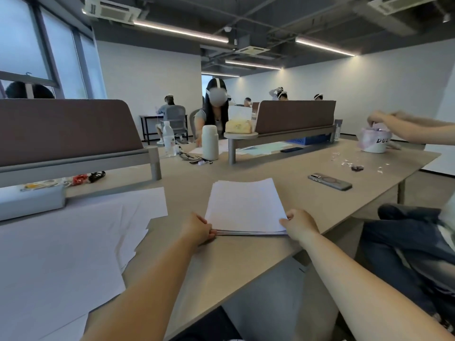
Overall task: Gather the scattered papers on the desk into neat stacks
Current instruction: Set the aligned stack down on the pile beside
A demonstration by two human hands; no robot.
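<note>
A squared-up stack of white papers (245, 206) lies flat on the tan desk (246, 262) in front of me. My left hand (198, 228) grips the stack's near left corner, fingers curled under its edge. My right hand (299, 223) holds the near right corner, thumb on top. To the left, several loose white sheets (73, 242) lie spread and overlapping across the desk, reaching its near edge.
A phone (330, 181) lies beyond the stack to the right. A grey box (32, 201) and brown divider (64, 129) stand at the left. A white bottle (210, 143), paper scraps (344, 162) and another person's arms (413, 130) are farther back. A seated person's legs (406, 242) are at the right.
</note>
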